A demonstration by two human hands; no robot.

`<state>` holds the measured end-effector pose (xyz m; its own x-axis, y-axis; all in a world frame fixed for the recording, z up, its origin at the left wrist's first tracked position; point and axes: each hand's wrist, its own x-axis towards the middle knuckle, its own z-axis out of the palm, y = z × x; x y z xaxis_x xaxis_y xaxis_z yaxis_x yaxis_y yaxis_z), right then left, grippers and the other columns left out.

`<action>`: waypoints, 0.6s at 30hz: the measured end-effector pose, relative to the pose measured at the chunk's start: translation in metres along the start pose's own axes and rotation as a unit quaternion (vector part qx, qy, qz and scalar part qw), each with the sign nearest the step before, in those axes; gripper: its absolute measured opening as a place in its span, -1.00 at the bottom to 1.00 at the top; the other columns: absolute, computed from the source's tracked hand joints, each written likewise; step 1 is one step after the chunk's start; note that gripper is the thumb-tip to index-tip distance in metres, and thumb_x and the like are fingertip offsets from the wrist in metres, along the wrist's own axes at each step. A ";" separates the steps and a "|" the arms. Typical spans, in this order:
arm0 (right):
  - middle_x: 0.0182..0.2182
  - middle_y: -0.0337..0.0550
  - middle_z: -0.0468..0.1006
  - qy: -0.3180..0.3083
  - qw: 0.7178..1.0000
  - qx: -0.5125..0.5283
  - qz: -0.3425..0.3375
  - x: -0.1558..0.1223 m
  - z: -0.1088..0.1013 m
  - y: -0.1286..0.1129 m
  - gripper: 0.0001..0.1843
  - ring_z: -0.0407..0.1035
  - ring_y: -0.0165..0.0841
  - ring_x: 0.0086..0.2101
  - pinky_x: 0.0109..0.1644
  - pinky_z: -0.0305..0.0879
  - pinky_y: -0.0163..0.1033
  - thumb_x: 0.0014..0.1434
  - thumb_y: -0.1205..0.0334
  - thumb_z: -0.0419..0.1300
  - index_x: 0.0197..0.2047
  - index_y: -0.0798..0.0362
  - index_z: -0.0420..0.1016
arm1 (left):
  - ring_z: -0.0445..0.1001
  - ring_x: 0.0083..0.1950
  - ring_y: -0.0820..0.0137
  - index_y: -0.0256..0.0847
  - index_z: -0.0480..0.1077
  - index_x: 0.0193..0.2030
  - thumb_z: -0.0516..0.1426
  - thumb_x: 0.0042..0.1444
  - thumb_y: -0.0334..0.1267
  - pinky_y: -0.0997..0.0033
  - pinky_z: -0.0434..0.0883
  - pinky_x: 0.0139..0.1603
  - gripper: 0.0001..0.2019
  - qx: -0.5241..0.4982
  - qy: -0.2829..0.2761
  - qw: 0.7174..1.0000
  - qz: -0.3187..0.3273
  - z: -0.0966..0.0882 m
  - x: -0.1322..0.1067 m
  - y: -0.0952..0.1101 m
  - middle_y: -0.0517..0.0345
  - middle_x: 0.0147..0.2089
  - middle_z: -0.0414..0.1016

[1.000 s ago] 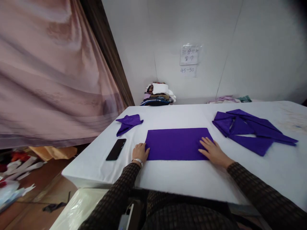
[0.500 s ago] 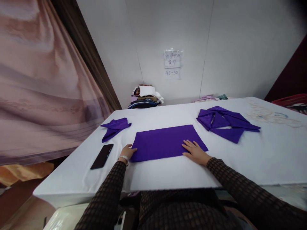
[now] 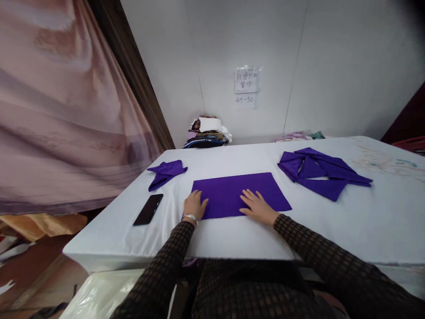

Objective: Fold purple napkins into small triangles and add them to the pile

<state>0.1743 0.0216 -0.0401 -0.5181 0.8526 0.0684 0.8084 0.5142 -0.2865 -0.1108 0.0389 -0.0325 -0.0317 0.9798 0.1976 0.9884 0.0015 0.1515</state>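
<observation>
A purple cloth point(image 3: 232, 190) folded into a flat rectangle lies on the white table point(image 3: 232, 239) in front of me. My left hand point(image 3: 194, 204) rests flat at its near left corner, fingers stretched out on the cloth's edge. My right hand point(image 3: 255, 206) lies flat and open on the cloth's near middle. Neither hand grips anything.
A black phone point(image 3: 148, 209) lies left of my left hand. A small folded purple cloth point(image 3: 166, 171) sits at the far left, and a pile of purple cloths point(image 3: 320, 173) at the far right. Stacked clothes point(image 3: 208, 132) lie behind the table. A pink curtain point(image 3: 66, 106) hangs at left.
My right hand has slid left along the cloth from its right end to its middle. My left hand has opened and moved onto the left corner. The camera shifted.
</observation>
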 end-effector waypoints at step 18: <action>0.33 0.04 -0.03 0.013 0.972 -0.055 0.229 -0.081 -0.022 0.122 -0.27 -0.21 -0.12 0.30 0.28 -0.25 0.17 0.26 -0.21 -0.23 0.34 0.06 0.04 | -0.12 0.41 0.14 -0.05 0.15 0.28 -0.13 0.22 0.02 -0.13 -0.05 0.30 -0.48 0.055 -0.135 0.987 0.067 0.029 0.007 0.012 0.06 0.40 -0.04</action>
<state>0.3212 0.0169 -0.0591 -0.0904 0.9958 -0.0168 0.9783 0.0856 -0.1886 -0.0949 0.0518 -0.0572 0.1257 0.9903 -0.0596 0.9918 -0.1239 0.0320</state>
